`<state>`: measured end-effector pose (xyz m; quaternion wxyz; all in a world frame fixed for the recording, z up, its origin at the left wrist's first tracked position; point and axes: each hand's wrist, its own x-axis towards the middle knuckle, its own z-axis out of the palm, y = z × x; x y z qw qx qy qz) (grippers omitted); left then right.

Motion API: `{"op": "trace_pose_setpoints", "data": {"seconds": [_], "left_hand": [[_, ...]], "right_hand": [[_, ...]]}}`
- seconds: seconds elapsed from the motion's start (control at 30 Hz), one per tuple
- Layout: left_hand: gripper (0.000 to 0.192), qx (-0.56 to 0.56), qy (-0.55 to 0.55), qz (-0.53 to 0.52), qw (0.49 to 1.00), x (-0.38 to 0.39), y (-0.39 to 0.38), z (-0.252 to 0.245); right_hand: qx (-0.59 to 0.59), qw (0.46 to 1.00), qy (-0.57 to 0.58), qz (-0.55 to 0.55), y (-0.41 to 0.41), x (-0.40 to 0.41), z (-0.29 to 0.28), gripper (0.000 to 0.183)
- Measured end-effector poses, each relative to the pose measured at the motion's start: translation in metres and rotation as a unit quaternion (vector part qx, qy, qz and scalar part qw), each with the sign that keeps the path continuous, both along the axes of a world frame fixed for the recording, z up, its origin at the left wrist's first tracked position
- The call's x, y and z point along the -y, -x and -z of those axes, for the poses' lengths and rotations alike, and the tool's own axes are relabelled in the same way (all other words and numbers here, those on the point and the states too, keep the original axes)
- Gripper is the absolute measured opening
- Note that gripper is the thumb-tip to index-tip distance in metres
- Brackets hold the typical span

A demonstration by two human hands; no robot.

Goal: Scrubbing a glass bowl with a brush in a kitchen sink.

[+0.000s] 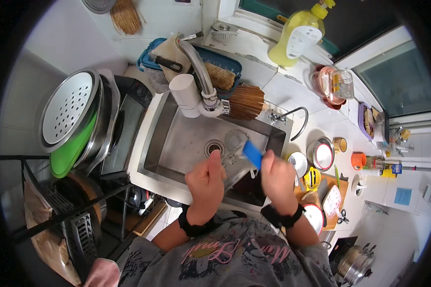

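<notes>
Over the stainless steel sink, my right hand grips a flat blue strip-like tool that points up and left. Left of it, my left hand is curled with the thumb up, near the drain. Its fingers face a clear, see-through object; whether they hold it cannot be told. A round clear glass or plastic vessel is in the sink just right of the drain. Beside the clear object, a small white piece shows, partly hidden.
A faucet with a white filter reaches over the sink's back edge, beside a bristle brush. Pans and a colander stand at left. Right lies a cutting board with scissors. A yellow soap bottle stands behind.
</notes>
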<state>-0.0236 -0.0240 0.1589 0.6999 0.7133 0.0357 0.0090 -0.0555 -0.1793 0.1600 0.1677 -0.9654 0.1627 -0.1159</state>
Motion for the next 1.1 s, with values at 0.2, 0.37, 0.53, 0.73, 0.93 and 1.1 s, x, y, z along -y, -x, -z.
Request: {"op": "trace_pose_setpoints", "data": {"seconds": [0.2,0.37,0.53,0.73,0.93,1.1], "left_hand": [[0.052,0.015,-0.016,0.0,1.0,-0.006,0.001,0.002],[0.053,0.016,-0.016,-0.005,1.0,-0.007,0.001,0.009],[0.057,-0.1,0.094,-0.001,0.99,-0.017,-0.005,0.002],[0.057,-0.211,0.325,-0.071,0.919,-0.022,-0.004,0.018],[0.046,-0.21,0.356,-0.154,0.897,-0.001,0.007,0.027],[0.038,-0.048,0.22,0.151,0.962,-0.017,0.022,0.01]], "right_hand": [[-0.016,0.999,-0.037,-0.003,-0.007,0.001,-0.006,0.039],[0.025,0.995,-0.063,-0.078,0.007,-0.025,-0.019,0.043],[-0.017,0.985,-0.165,0.036,-0.001,-0.003,0.009,0.048],[-0.027,0.768,-0.624,0.138,0.008,0.001,0.032,0.055],[0.07,0.576,-0.786,0.213,-0.005,-0.016,0.011,0.054],[0.018,0.735,-0.64,0.224,-0.006,0.008,0.014,0.057]]}}
